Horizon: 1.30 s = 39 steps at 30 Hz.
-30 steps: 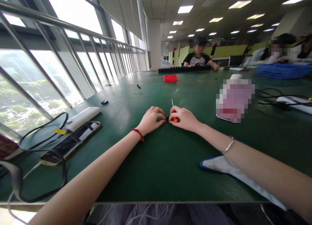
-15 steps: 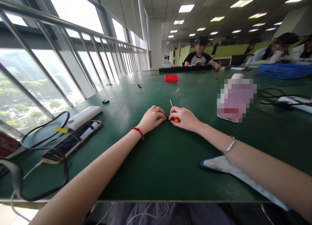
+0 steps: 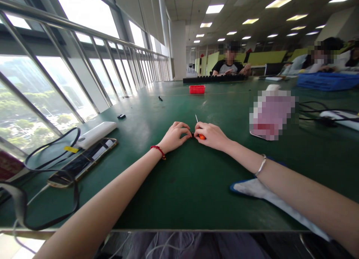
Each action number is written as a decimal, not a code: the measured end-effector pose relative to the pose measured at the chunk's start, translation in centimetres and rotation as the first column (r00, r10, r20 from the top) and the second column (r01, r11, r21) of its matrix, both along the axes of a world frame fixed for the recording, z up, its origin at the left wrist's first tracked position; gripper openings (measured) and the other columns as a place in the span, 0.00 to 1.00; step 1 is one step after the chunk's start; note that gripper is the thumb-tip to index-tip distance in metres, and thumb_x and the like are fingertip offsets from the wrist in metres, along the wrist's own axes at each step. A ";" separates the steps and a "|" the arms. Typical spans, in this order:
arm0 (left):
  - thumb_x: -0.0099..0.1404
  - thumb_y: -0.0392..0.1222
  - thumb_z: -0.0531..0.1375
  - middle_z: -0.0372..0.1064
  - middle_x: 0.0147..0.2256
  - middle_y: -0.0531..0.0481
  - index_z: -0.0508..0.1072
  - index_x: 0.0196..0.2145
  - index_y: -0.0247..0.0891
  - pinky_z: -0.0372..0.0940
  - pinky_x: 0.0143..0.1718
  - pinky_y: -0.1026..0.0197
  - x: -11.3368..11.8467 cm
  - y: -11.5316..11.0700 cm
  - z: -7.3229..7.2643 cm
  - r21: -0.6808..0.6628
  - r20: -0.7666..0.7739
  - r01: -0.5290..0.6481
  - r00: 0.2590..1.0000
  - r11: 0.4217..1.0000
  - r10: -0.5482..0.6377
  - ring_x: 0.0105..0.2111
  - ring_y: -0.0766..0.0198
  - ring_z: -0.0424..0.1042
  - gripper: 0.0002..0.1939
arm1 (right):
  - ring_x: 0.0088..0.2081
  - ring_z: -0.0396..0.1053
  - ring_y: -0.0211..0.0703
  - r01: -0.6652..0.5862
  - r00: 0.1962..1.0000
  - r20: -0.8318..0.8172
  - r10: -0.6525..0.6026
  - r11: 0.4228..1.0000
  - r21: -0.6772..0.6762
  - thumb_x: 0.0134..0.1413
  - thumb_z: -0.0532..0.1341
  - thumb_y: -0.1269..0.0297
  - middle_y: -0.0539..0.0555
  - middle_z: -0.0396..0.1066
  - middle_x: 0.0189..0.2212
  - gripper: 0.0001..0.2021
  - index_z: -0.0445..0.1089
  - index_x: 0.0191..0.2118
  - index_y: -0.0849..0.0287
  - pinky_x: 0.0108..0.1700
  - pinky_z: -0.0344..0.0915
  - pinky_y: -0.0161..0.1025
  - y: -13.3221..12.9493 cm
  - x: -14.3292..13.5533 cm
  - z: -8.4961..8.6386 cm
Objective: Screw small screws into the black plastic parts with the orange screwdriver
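Observation:
In the middle of the green table (image 3: 174, 199), my left hand (image 3: 176, 135) pinches a small black piece (image 3: 192, 134) between thumb and fingers. From the other side, the fingertips of my right hand (image 3: 211, 135) meet the same piece. Tucked in my right hand is a screwdriver with an orange handle (image 3: 202, 137); its thin metal shaft (image 3: 196, 118) sticks up past the knuckles, pointing away from the piece. Most of the black piece is covered by my fingers, so its kind does not show.
Beyond my hands stands a red box (image 3: 197, 89). To the left lie a phone (image 3: 81, 163), a white power bank (image 3: 97, 134) and cables. A small black block (image 3: 121, 116) sits farther back. A white-and-blue cloth (image 3: 252, 188) lies under my right forearm. A person (image 3: 228, 66) sits opposite.
My right hand has shifted very slightly, with the orange handle turned a little in it. My left hand stays in place. The person opposite has drawn one hand inward.

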<state>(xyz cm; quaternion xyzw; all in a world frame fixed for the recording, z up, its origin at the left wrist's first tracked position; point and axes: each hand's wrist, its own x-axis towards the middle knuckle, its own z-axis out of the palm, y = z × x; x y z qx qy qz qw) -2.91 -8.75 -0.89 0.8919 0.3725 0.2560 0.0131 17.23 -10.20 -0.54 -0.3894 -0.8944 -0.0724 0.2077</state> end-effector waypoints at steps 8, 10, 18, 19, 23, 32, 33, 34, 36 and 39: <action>0.61 0.43 0.58 0.70 0.39 0.48 0.76 0.36 0.39 0.61 0.48 0.55 0.3 -0.7 0.9 0.060 0.013 -0.031 0.999 0.998 0.031 0.42 0.58 0.64 0.09 | 0.36 0.68 0.39 0.022 0.991 -0.126 -0.035 0.995 -0.101 0.54 0.57 0.67 0.52 0.68 0.41 0.06 0.72 0.32 0.57 0.34 0.60 0.35 0.3 0.5 -0.4; 0.59 0.43 0.59 0.70 0.38 0.48 0.77 0.36 0.40 0.61 0.47 0.55 0.4 -0.8 0.9 0.055 -0.029 -0.020 0.999 0.998 0.021 0.42 0.58 0.65 0.09 | 0.37 0.68 0.39 0.016 0.988 -0.152 -0.035 0.992 -0.129 0.54 0.58 0.67 0.52 0.68 0.41 0.06 0.72 0.32 0.56 0.33 0.60 0.34 0.5 0.5 -0.5; 0.58 0.39 0.59 0.73 0.33 0.50 0.78 0.32 0.39 0.62 0.42 0.58 0.8 -0.7 0.6 -0.110 0.040 -0.040 0.998 0.993 0.044 0.36 0.61 0.69 0.07 | 0.38 0.69 0.40 -0.027 0.977 -0.211 -0.013 0.983 -0.184 0.52 0.59 0.68 0.53 0.67 0.41 0.04 0.73 0.31 0.57 0.37 0.63 0.36 0.8 0.6 -0.8; 0.58 0.39 0.59 0.74 0.32 0.50 0.78 0.32 0.38 0.63 0.40 0.59 0.8 -0.7 0.6 -0.183 0.083 -0.041 0.995 0.982 0.057 0.34 0.62 0.69 0.08 | 0.38 0.69 0.40 -0.032 0.977 -0.215 -0.010 0.982 -0.188 0.52 0.60 0.68 0.53 0.67 0.41 0.04 0.73 0.31 0.57 0.38 0.63 0.36 0.9 0.7 -0.8; 0.56 0.40 0.60 0.76 0.30 0.49 0.78 0.31 0.35 0.66 0.37 0.62 1.0 -0.5 0.4 -0.404 0.267 -0.004 0.956 0.915 0.123 0.31 0.63 0.72 0.08 | 0.38 0.69 0.40 -0.042 0.972 -0.235 -0.006 0.979 -0.199 0.52 0.60 0.67 0.52 0.67 0.41 0.04 0.73 0.32 0.56 0.40 0.63 0.37 0.8 0.7 -0.8; 0.51 0.36 0.64 0.76 0.28 0.47 0.77 0.29 0.32 0.68 0.39 0.61 1.5 -0.8 0.7 -0.630 0.475 0.103 0.835 0.769 0.277 0.31 0.63 0.74 0.06 | 0.39 0.68 0.43 -0.001 0.959 -0.278 -0.055 0.981 -0.195 0.52 0.59 0.63 0.53 0.68 0.38 0.05 0.72 0.32 0.57 0.39 0.64 0.39 0.3 0.8 -0.5; 0.50 0.36 0.64 0.76 0.28 0.47 0.77 0.29 0.32 0.68 0.39 0.61 1.6 -0.9 0.8 -0.646 0.484 0.115 0.826 0.755 0.288 0.31 0.63 0.74 0.06 | 0.39 0.68 0.43 0.001 0.958 -0.280 -0.056 0.981 -0.195 0.52 0.59 0.63 0.53 0.68 0.38 0.06 0.71 0.31 0.57 0.39 0.63 0.39 0.3 0.8 -0.6; 0.50 0.35 0.64 0.76 0.28 0.47 0.77 0.28 0.32 0.68 0.40 0.60 1.7 -1.0 0.9 -0.658 0.491 0.123 0.818 0.742 0.300 0.31 0.63 0.74 0.06 | 0.39 0.68 0.43 0.001 0.958 -0.282 -0.057 0.981 -0.193 0.53 0.59 0.63 0.53 0.68 0.37 0.06 0.71 0.31 0.57 0.39 0.63 0.39 0.3 0.8 -0.6; 0.50 0.34 0.64 0.76 0.28 0.47 0.77 0.28 0.32 0.68 0.41 0.59 1.8 -1.1 1.1 -0.676 0.498 0.131 0.807 0.725 0.319 0.31 0.63 0.74 0.05 | 0.39 0.68 0.43 0.001 0.956 -0.289 -0.057 0.982 -0.190 0.53 0.58 0.64 0.53 0.68 0.37 0.06 0.71 0.30 0.57 0.39 0.63 0.39 0.3 0.7 -0.6; 0.49 0.34 0.64 0.76 0.28 0.47 0.77 0.27 0.32 0.68 0.43 0.58 1.8 -1.3 1.2 -0.690 0.506 0.134 0.792 0.711 0.341 0.31 0.63 0.74 0.05 | 0.38 0.68 0.42 0.008 0.950 -0.305 -0.065 0.983 -0.184 0.54 0.58 0.64 0.53 0.69 0.38 0.06 0.72 0.33 0.57 0.39 0.63 0.38 0.2 0.8 -0.5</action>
